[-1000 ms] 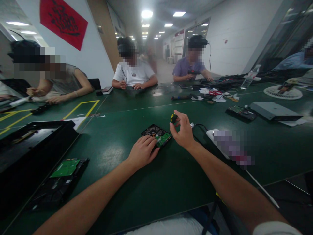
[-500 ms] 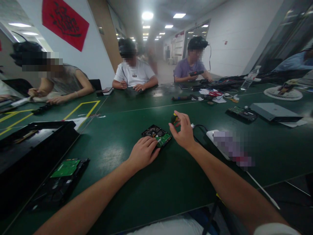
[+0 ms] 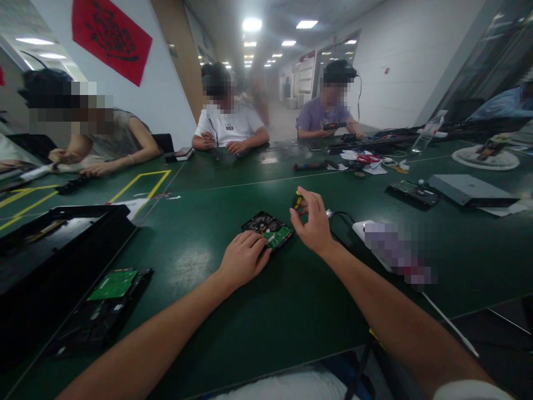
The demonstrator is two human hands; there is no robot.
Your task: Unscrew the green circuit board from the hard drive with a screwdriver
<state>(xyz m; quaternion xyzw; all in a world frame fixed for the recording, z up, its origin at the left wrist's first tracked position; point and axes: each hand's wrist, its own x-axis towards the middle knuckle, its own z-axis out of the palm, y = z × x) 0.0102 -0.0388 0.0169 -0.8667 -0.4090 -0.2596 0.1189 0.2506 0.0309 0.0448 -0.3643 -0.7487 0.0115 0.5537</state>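
Note:
A hard drive with a green circuit board (image 3: 278,237) lies on the green table in front of me. My left hand (image 3: 245,256) rests against its near left side, fingers closed on the drive's edge and partly covering the board. To the right of the drive and slightly raised, my right hand (image 3: 311,219) holds a small black and yellow screwdriver handle (image 3: 296,200) between thumb and fingers. The shaft of this tool cannot be made out.
At the left are a black tray (image 3: 125,214) and another drive (image 3: 112,284). A power strip (image 3: 387,253) with a cable lies right of my forearm. Farther right are a drive (image 3: 412,194) and a grey metal box (image 3: 472,190). Several people sit around the table.
The yellow part of the handle in my right hand shows more now. My left hand's fingers have shifted slightly on the drive, uncovering a bit more of the board.

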